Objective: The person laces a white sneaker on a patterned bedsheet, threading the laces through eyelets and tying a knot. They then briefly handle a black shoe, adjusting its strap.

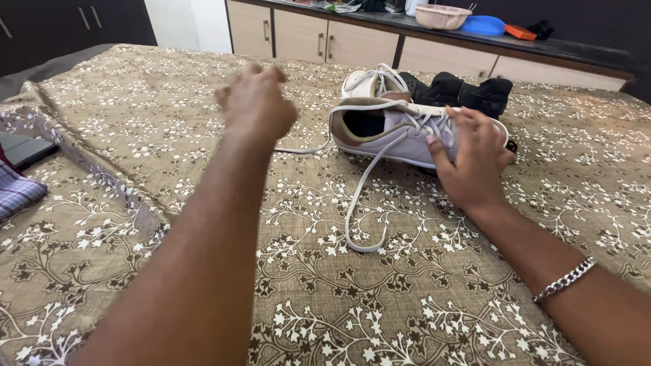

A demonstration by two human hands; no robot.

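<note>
The right hand [471, 159] rested on the near white sneaker [390, 129], its fingers [441, 139] spread and pressed over the laced front of the shoe, holding it down against the bedspread [339, 291]. A silver chain bracelet [564, 279] circled that wrist, well back from the sneaker. The left hand [256, 105] hung in the air to the left of the sneaker's heel, blurred, its fingers loosely curled; whether it pinched the lace could not be told, though one white lace end [298, 149] ran from the shoe's collar straight toward it. A second lace [359, 203] trailed from the sneaker toward the viewer and curled into a hook on the cloth.

The near sneaker lay on its sole with its tan-lined opening facing left. Just behind it stood a second white sneaker [369, 81], touching or nearly touching it, and to the right of that one lay a bundle of black cloth [468, 91].

The bedspread, brown with white floral sprigs, covered the whole surface under the sneaker. Far to the left of the shoe, at the edge of the bed, sat a dark flat device [24, 149] and a patch of checked fabric [17, 193]. Beyond the sneakers ran a low cabinet [305, 37] with a dark top, carrying a pale basket [441, 17], a blue lid [483, 26] and an orange object [521, 32].
</note>
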